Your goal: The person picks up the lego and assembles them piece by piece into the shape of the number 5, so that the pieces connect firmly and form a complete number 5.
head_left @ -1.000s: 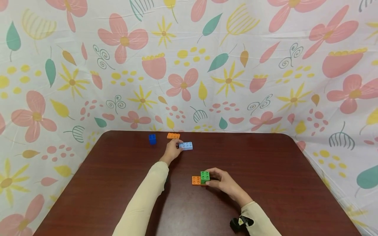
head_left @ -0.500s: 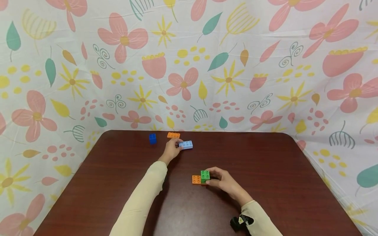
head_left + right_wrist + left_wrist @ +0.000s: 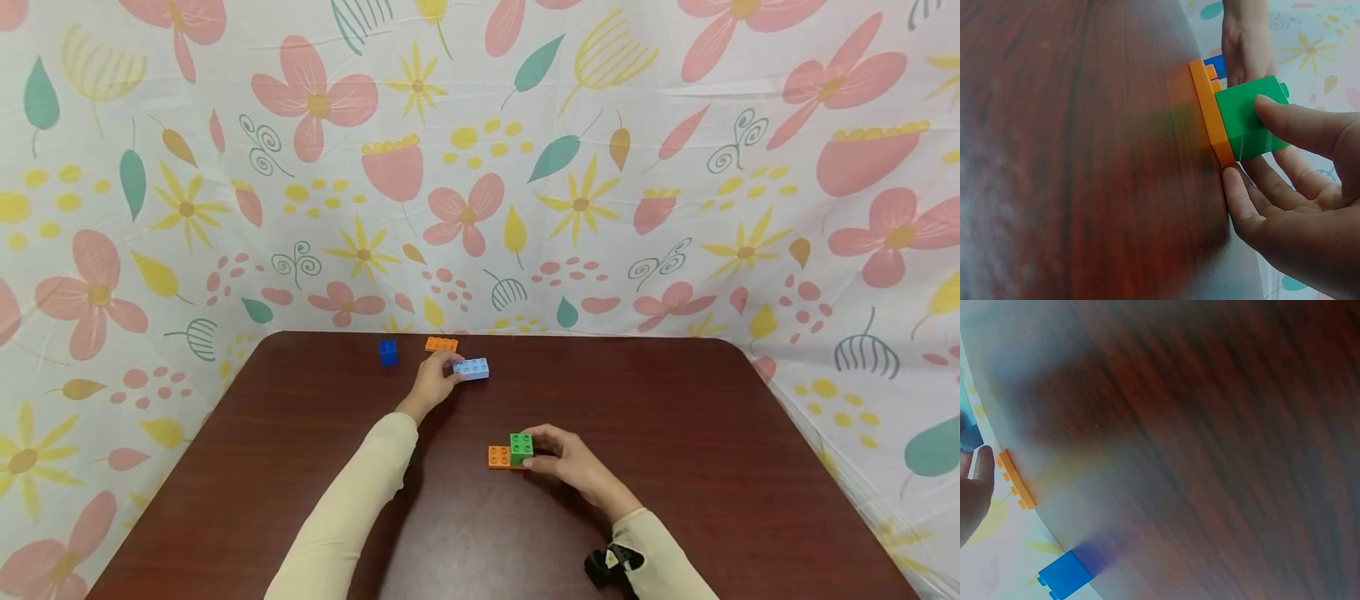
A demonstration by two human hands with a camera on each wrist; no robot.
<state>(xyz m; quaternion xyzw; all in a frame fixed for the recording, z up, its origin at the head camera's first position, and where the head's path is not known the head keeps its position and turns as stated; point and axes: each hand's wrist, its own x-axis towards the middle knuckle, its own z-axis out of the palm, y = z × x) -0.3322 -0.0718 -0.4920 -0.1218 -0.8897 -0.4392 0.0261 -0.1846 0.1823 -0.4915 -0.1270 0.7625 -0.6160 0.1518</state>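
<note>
Near the middle of the table, a green toy brick (image 3: 521, 450) sits on the right part of a flat orange brick (image 3: 498, 457). My right hand (image 3: 576, 468) holds the green brick from the right, thumb on its near side and fingers behind, as the right wrist view also shows. Farther back, my left hand (image 3: 435, 382) grips the left end of a light blue brick (image 3: 472, 369) between thumb and fingers. Only part of the left hand (image 3: 974, 500) enters the left wrist view, at its left edge, with the light blue brick (image 3: 969, 439) partly cut off.
Just beyond the left hand, another flat orange brick (image 3: 441, 344) lies by the table's back edge. A dark blue brick (image 3: 387, 352) stands to its left. Behind the brown table (image 3: 637, 400) hangs a flower-patterned cloth (image 3: 465, 167).
The left forearm has shifted slightly to the left, while its hand stays at the light blue brick. The right hand and the green brick look the same.
</note>
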